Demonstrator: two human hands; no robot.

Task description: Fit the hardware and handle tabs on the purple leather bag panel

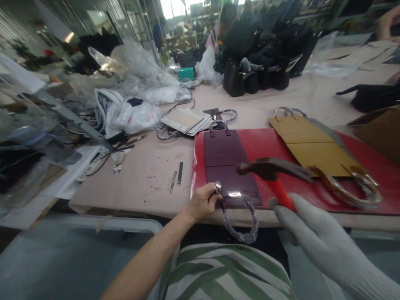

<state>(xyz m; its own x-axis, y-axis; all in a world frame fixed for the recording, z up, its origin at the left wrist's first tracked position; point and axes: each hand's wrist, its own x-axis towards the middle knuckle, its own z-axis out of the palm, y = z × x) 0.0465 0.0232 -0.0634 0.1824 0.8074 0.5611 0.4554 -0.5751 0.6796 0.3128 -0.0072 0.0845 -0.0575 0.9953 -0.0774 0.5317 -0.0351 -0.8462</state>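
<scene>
A bare left hand, my left hand (pixel 204 202), pinches a short, shiny metal punch (pixel 218 186) upright at the near left part of a dark purple bag panel (pixel 223 155). The panel lies flat, with a metal plate (pixel 234 194) near its front edge and a wrapped handle (pixel 240 235) hanging over the table edge. In a white glove, my right hand (pixel 308 225) grips a claw hammer (pixel 283 191) by its red handle. The hammer's head is raised over the panel's right side, apart from the punch. What the punch's lower end touches is hidden by my fingers.
A red board (pixel 258 143) lies under the panel and a mustard bag panel (pixel 315 148). Left of it are two slim metal tools (pixel 180 173) and several tiny dark bits. Stacked pale panels (pixel 184 120), plastic wrapping (pixel 137 118) and black bags (pixel 234 81) stand behind.
</scene>
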